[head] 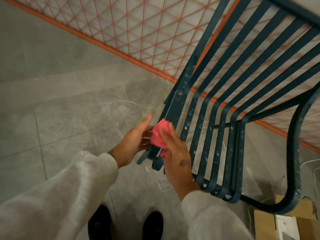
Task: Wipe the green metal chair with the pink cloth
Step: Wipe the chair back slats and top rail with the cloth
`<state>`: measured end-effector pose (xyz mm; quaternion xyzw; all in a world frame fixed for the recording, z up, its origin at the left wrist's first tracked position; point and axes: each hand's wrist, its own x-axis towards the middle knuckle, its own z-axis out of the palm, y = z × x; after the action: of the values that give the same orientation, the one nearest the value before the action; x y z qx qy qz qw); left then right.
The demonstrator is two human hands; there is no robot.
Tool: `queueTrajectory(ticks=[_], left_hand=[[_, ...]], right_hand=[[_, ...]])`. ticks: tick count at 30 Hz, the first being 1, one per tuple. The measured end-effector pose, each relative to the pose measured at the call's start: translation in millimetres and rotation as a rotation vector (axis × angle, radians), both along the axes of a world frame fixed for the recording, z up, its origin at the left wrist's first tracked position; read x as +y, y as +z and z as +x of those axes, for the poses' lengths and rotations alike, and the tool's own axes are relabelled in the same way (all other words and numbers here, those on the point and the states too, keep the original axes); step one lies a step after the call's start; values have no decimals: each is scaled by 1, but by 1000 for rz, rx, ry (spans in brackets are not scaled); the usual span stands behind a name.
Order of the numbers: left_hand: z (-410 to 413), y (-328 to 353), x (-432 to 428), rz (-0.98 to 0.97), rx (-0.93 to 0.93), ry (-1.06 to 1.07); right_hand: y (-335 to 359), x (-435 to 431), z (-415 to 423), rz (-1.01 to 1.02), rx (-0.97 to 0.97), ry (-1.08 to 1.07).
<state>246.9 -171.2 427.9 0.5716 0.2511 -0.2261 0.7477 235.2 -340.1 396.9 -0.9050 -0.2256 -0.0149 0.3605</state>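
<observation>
The green metal chair (230, 108) fills the right half of the view, its long flat slats dotted with pale dust spots. A bunched pink cloth (159, 135) sits at the left front edge of the seat. My right hand (176, 153) lies over the cloth with its fingers fairly straight, pressing it onto the outer slats. My left hand (134, 142) is just left of the cloth, fingers extended and touching the cloth's side and the edge slat from the outside.
An orange wire-mesh fence (138, 32) runs diagonally behind the chair. Grey stone floor tiles (60, 104) lie to the left. A cardboard box (270, 222) and loose white cord sit at the lower right by the chair leg. My dark shoes (152, 224) are below.
</observation>
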Motion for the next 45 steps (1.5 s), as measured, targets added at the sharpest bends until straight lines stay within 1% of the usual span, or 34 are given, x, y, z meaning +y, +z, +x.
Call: queueTrajectory(ticks=[2, 3, 5, 7, 8, 9, 11, 14, 16, 18, 20, 22, 23, 25, 27, 30, 32, 33, 37, 40, 42, 44, 45], left_hand=[[-1, 6, -4, 39, -38, -30], [-2, 9, -6, 81, -49, -39], [-1, 15, -9, 161, -57, -40], [0, 21, -9, 198, -75, -51], [3, 25, -8, 208, -88, -61], [8, 28, -7, 224, -107, -72], [20, 32, -6, 282, -140, -84], [40, 37, -10, 368, -167, -25], [53, 32, -13, 432, -168, -15], [59, 28, -15, 488, -161, -103], [64, 20, -22, 521, -162, -178], [70, 17, -30, 596, -172, -182], [74, 17, -33, 635, -176, -174], [85, 21, -35, 698, -185, -156], [98, 24, -34, 733, -187, -128], [116, 29, -35, 788, -137, -78], [124, 28, -37, 843, -144, -86], [126, 27, -39, 873, -157, -99], [127, 23, -48, 954, -198, -106], [129, 22, -51, 989, -163, -90], [131, 24, -52, 962, -111, -91], [134, 28, -52, 919, -64, -90], [137, 28, -52, 919, -50, -105]], right_hand=[[3, -5, -18, -64, -13, 26], [5, -6, -21, -74, 39, 34], [23, -3, -20, 2, 260, 6], [47, -3, -8, 129, 466, -86], [58, -3, 1, 178, 527, -140], [67, -3, 12, 203, 546, -191], [76, -3, 32, 221, 517, -246], [79, -3, 62, 339, 506, -293], [71, -7, 82, 329, 429, -277], [62, -11, 94, 208, 307, -171], [44, -18, 105, 3, 192, 39], [28, -28, 115, -190, 57, 218], [24, -32, 119, -243, 4, 257], [22, -34, 135, -268, -55, 279], [20, -32, 159, -275, -71, 283], [12, -32, 201, -310, -74, 292], [8, -30, 211, -336, -41, 282], [6, -30, 208, -355, -55, 282], [4, -40, 175, -193, -43, 294], [8, -50, 198, -194, -97, 382], [14, -48, 229, -216, -134, 384], [18, -40, 248, -249, -158, 311], [19, -36, 250, -273, -138, 264]])
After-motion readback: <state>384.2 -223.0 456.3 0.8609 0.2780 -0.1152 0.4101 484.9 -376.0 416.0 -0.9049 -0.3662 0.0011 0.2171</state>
